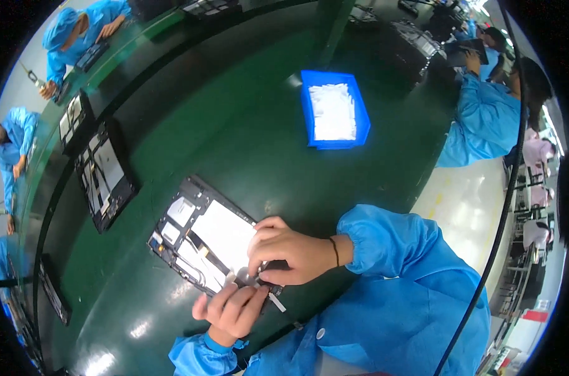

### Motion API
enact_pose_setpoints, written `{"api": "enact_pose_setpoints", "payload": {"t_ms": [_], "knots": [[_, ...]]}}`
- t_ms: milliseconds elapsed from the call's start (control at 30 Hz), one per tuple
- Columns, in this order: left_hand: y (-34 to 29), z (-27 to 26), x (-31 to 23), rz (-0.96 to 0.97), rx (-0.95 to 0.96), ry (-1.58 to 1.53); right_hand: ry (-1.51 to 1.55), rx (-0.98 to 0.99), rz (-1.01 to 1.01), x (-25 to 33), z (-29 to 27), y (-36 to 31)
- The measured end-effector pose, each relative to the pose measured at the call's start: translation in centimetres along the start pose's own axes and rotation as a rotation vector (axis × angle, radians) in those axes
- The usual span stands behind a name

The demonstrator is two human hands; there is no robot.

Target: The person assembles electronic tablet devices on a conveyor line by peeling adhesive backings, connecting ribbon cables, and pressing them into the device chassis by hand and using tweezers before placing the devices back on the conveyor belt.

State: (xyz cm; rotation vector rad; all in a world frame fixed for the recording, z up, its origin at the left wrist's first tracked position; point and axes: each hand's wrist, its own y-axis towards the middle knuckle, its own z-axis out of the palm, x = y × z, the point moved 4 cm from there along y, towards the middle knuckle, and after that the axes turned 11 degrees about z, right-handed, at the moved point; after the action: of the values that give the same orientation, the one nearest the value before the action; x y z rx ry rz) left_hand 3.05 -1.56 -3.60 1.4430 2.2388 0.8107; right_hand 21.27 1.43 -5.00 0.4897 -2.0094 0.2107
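An opened tablet (225,235) with bare inner parts and white panels lies at a slant on the green work surface before me. Over its lower right end, my right hand (290,254) bends its fingers inward, thumb and forefinger close together. My left hand (234,311) comes up from below, its fingers curled and tips pressed at the tablet's near edge, close to the right hand's fingertips. Whatever lies between the fingertips is hidden. A short white strip (277,302) sticks out beside the left fingertips at the tablet's corner.
A blue bin (363,119) full of white pieces stands beyond the tablet. On the left, more opened tablets (105,175) lie along a curved dark belt edge (53,194). Co-workers in blue sit across at left and at right. A dark cable (509,219) crosses the right side.
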Motion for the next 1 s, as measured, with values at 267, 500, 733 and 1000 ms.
{"api": "enact_pose_setpoints", "payload": {"t_ms": [267,500,733,1000], "knots": [[0.7,0.3,-0.3,0.196,0.111,0.051,0.024,-0.056,-0.065,-0.6,-0.2,-0.2],[0.2,-0.6,-0.5,0.297,-0.003,-0.054,-0.093,-0.103,-0.121,-0.5,0.0,0.6],[0.6,-1.0,0.3,-0.037,-0.068,-0.305,-0.245,-0.836,-0.009,-0.1,-11.9,0.7],[2.8,1.1,3.8,-0.381,0.078,-0.322,-1.088,-1.074,0.211,-3.9,-18.7,-1.3]]}}
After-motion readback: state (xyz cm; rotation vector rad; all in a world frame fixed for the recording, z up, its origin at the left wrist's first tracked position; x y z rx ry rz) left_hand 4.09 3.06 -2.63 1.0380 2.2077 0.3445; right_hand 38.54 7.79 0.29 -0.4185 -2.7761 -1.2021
